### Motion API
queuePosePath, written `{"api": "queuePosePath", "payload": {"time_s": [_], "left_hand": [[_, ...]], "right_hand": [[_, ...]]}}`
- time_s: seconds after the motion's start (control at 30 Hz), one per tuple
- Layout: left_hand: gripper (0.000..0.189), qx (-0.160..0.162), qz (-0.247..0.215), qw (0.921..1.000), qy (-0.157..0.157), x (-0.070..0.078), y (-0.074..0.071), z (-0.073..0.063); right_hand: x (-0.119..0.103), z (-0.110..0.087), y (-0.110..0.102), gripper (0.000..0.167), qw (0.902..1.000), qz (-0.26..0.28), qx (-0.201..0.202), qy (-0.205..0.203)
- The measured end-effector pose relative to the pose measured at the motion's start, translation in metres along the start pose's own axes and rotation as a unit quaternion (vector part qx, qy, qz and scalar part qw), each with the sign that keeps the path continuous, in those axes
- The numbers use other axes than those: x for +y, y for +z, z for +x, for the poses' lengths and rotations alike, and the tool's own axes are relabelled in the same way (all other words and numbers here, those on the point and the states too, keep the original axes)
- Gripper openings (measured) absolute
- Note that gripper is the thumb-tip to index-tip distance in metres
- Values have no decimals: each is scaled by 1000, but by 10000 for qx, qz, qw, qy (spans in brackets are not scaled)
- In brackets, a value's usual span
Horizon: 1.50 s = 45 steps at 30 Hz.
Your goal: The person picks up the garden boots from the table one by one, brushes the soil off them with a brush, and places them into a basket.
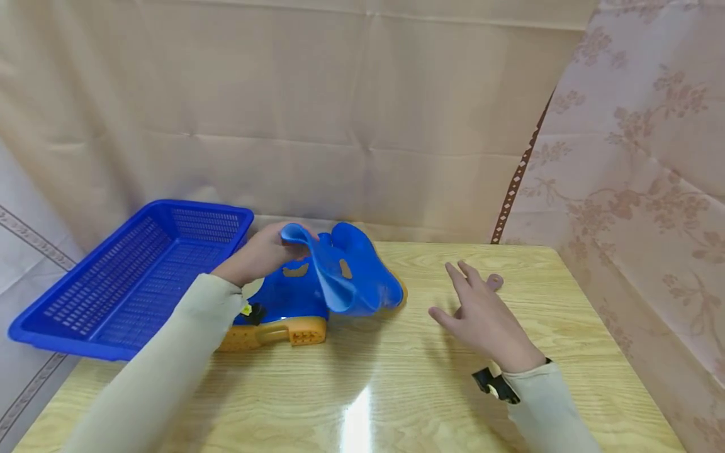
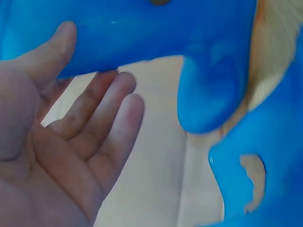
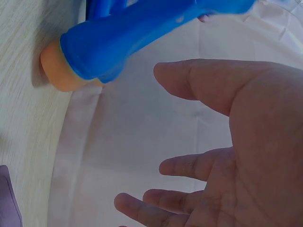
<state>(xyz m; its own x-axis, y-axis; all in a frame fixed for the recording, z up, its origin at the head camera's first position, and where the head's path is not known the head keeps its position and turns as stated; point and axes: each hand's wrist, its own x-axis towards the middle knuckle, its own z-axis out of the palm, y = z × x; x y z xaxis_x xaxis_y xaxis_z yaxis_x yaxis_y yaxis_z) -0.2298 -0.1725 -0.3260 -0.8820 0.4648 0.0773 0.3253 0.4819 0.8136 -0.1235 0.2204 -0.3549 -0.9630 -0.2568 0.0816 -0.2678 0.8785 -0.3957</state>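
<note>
Two blue rain boots with orange-yellow soles are at the middle-left of the table. One boot [image 1: 272,299] lies on its side, its sole toward me. The other boot [image 1: 362,270] is tilted beside it, with its pale blue inside and a cut-out handle hole showing. My left hand [image 1: 266,251] pinches the rim of this tilted boot; in the left wrist view the thumb lies on the blue shaft [image 2: 142,33], the fingers behind it. My right hand [image 1: 487,318] hovers over the table to the right, fingers spread and holding nothing.
A blue plastic basket [image 1: 34,330] with perforated walls stands at the left, close to the boots. Past the right hand a small mauve object [image 1: 495,282] with a hole lies on the wooden table [image 1: 453,409]. Beige cloth [image 1: 340,113] hangs behind.
</note>
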Motion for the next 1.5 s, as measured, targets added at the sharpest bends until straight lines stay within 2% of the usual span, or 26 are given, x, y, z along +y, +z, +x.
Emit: {"api": "queuePosePath", "payload": {"time_s": [0.23,0.4,0.47,0.57,0.7,0.83,0.93,1.0,1.2,1.33,1.5], "left_hand": [[15,397,-45,9992,31,22,18,14],[16,849,-253,9959,165,27,31,22],[17,919,-378,9949,200,27,37,26],[28,805,-554,9950,219,22,45,32],[45,392,-907,9950,174,10,57,43],[47,156,-1386,9902,54,2,66,51],[46,117,-1481,9889,-8,-1,71,56],[48,97,-1384,9903,-81,-3,74,59],[46,228,-980,9945,-287,-8,84,67],[38,375,-1050,9936,-201,-9,89,70],[36,374,-1108,9931,28,-9,93,75]], "right_hand": [[1,1,0,90,10000,25,11,65],[3,1,0,90,9999,10,31,96],[4,1,1,89,9999,9,40,100],[4,1,1,88,9999,-25,-2,103],[9,4,-1,79,9996,-199,-113,171],[30,8,-8,64,9979,-358,-217,487],[52,10,-9,57,9964,-274,-360,711],[65,13,-6,54,9964,-225,-439,690],[95,22,12,48,9960,-717,-538,-4],[107,24,20,39,9938,-1009,-451,-117],[112,24,23,26,9950,-943,-329,-49]]}}
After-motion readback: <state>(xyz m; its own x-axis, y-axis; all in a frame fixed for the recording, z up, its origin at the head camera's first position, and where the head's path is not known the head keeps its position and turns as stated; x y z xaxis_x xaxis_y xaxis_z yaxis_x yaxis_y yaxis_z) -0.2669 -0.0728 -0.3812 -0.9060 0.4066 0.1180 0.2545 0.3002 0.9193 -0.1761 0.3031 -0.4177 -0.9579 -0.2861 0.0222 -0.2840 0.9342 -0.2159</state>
